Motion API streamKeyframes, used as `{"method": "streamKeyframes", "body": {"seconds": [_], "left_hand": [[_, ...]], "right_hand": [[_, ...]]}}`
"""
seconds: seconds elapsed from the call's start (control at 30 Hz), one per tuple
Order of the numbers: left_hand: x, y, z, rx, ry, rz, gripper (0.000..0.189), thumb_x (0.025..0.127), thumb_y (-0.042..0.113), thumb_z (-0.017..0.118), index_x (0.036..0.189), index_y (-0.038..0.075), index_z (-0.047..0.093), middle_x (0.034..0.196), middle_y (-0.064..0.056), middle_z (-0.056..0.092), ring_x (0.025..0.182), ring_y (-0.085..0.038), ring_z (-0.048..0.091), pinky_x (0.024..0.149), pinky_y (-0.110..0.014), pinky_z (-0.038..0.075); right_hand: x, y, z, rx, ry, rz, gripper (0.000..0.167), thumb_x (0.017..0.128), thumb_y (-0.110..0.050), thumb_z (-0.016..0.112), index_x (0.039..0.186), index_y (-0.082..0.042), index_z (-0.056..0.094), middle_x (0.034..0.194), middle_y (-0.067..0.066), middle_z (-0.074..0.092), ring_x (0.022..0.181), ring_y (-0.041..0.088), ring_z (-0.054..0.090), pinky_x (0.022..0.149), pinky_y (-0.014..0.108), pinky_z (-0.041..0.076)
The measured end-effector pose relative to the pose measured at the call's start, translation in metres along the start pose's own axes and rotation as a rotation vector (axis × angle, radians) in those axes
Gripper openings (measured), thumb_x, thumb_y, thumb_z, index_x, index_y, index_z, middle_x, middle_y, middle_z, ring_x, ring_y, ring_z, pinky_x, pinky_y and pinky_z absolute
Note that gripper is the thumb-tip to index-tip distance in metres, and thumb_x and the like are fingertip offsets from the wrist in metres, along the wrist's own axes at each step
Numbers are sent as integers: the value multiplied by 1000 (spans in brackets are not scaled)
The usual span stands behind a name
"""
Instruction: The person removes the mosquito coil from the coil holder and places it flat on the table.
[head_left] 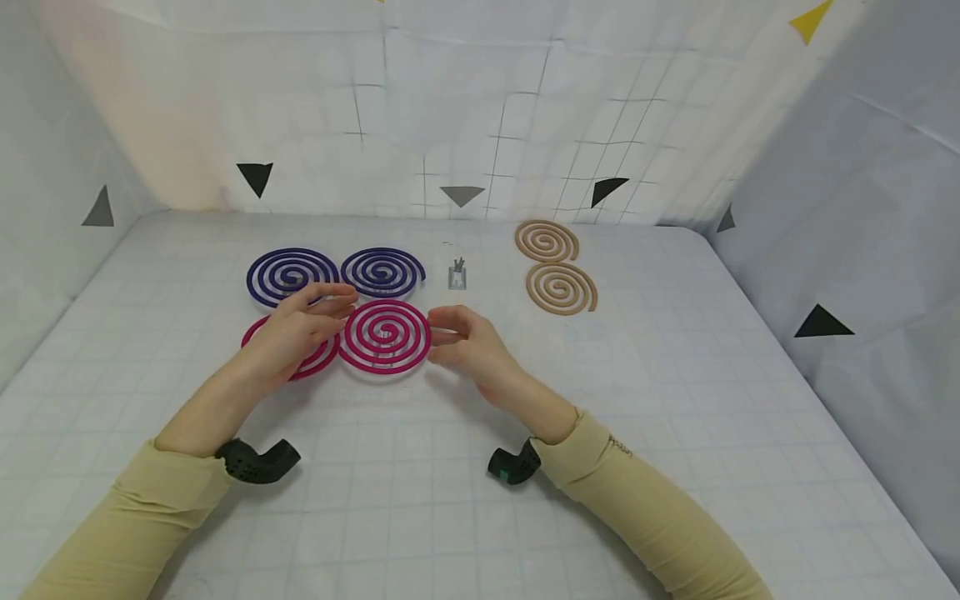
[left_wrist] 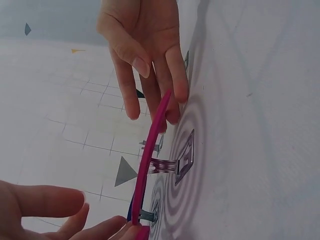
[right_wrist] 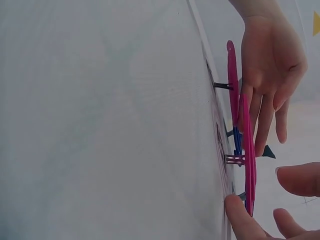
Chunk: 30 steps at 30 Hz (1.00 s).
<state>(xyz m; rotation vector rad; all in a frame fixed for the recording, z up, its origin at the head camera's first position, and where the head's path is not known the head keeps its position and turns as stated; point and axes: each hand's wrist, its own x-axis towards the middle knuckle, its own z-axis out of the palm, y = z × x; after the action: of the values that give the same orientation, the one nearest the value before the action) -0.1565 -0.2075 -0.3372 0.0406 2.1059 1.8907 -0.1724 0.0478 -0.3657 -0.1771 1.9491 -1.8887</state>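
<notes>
Front right pink coil [head_left: 386,333] flanked at opposite rims by left hand [head_left: 300,329] and right hand [head_left: 474,346]; hands held apart, fingers extended, firm contact not certain. Second pink coil [head_left: 324,363], just beside, partly covered by left hand. Far rim neighboured by blue coil [head_left: 382,272]. Tan coils [head_left: 560,287] set well apart, rightward. Wide table surface [head_left: 405,500] stretched nearer person. Clear stand [left_wrist: 164,166] beneath coil shown side-on by wrist views; only glimpsed through spiral gaps in head view.

Left hand [head_left: 303,327] and right hand [head_left: 468,343], fingers [head_left: 330,290] loosely extended; the forearms [head_left: 543,406] converge from either side, palms [left_wrist: 155,30] (seen in the wrist views) turned inward.
</notes>
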Motion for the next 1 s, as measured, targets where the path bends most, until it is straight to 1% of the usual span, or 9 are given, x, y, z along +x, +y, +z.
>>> {"method": "streamKeyframes", "body": {"seconds": [0.3, 0.57, 1.0], "left_hand": [[0, 1, 1, -3, -2, -2, 51, 100, 4, 40, 150, 2, 29, 162, -15, 29, 151, -29, 26, 122, -47, 21], [-1, 1, 3, -39, 4, -19, 52, 100, 2, 40, 150, 2, 29, 162, -15, 28, 150, -29, 27, 118, -45, 28], [-2, 3, 3, -37, 3, -8, 52, 100, 3, 40, 150, 2, 29, 162, -15, 29, 150, -29, 29, 118, -46, 28]], "right_hand": [[0, 1, 0, 22, -14, -12, 59, 84, 10, 63, 140, 1, 47, 141, 16, 55, 127, 32, 57, 103, 38, 51], [0, 1, 1, 20, -9, -23, 58, 84, 9, 63, 139, 2, 47, 141, 16, 55, 126, 32, 59, 102, 38, 51], [1, 1, 0, 21, 0, -22, 56, 84, 10, 63, 137, 1, 49, 140, 16, 56, 124, 32, 60, 101, 37, 52]]}}
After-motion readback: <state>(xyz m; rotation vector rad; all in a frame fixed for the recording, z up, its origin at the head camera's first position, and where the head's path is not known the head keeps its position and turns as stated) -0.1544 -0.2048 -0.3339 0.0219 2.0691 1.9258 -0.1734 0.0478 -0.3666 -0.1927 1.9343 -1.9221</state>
